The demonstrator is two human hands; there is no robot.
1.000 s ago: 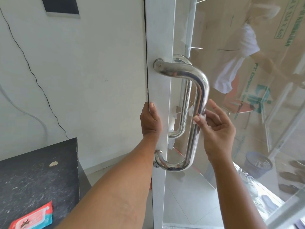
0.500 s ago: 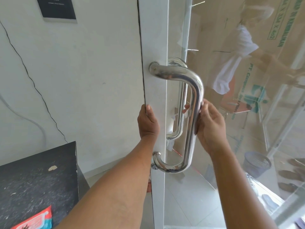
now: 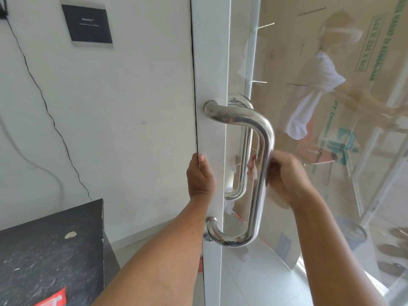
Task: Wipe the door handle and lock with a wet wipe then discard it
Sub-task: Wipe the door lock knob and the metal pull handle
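A polished steel D-shaped door handle (image 3: 257, 195) is fixed to the white frame of a glass door (image 3: 209, 74). My right hand (image 3: 284, 177) is wrapped round the handle's vertical bar at mid height, with a white wet wipe (image 3: 254, 171) pressed against the bar; the hand is blurred. My left hand (image 3: 201, 175) grips the edge of the door frame, left of the handle. A small round lock cylinder (image 3: 208, 239) sits on the frame just under the handle's lower mount.
A dark speckled counter (image 3: 50, 250) stands at lower left, with a red wet-wipe pack (image 3: 51, 300) at its near edge. A cracked white wall (image 3: 110, 107) with a black plaque (image 3: 88, 25) lies left. Beyond the glass, a grey mesh bin (image 3: 353, 236) stands on the floor.
My right hand went from pinching the wipe beside the bar to closing round the bar with it. The left hand stayed on the door edge.
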